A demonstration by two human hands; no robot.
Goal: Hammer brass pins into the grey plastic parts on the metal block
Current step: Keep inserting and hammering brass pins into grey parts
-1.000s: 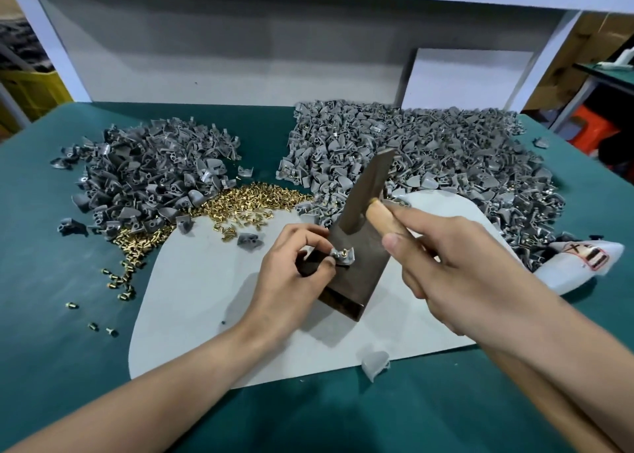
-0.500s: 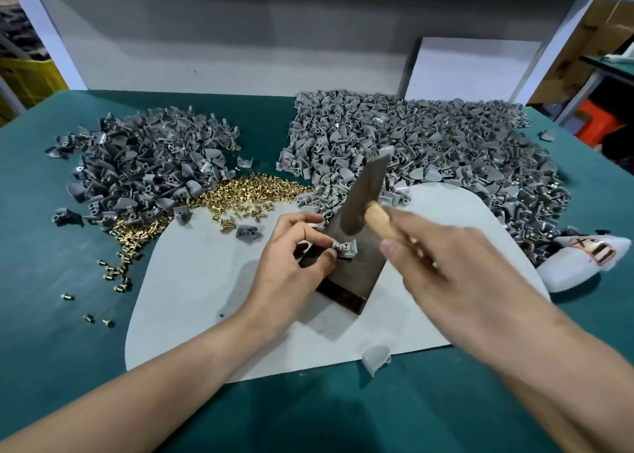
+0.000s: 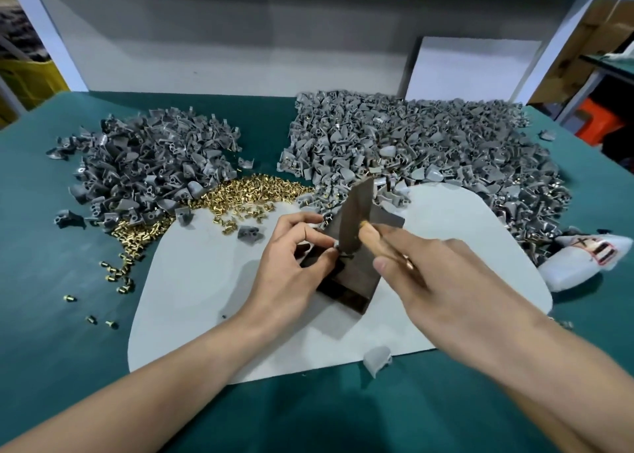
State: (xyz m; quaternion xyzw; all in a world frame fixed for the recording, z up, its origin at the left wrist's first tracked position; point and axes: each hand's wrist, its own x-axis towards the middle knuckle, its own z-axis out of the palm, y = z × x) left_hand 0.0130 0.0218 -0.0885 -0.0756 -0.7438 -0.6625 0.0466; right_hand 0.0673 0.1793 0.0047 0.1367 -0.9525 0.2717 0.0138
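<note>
A dark metal block sits in the middle of a pale grey mat. My left hand pinches a small grey plastic part on the block's top, and the hammer head mostly hides that part. My right hand grips the wooden handle of a hammer, whose steel head is down on the part beside my left fingertips. A heap of brass pins lies at the mat's far left edge.
Two big heaps of grey plastic parts lie on the green table, one far left and one far right. Loose pins trail to the left. Single grey parts lie on the mat and at its near edge. A white bag lies right.
The hammer head has come down from its raised position onto the part on the block. My left hand has kept its pinch in the same place.
</note>
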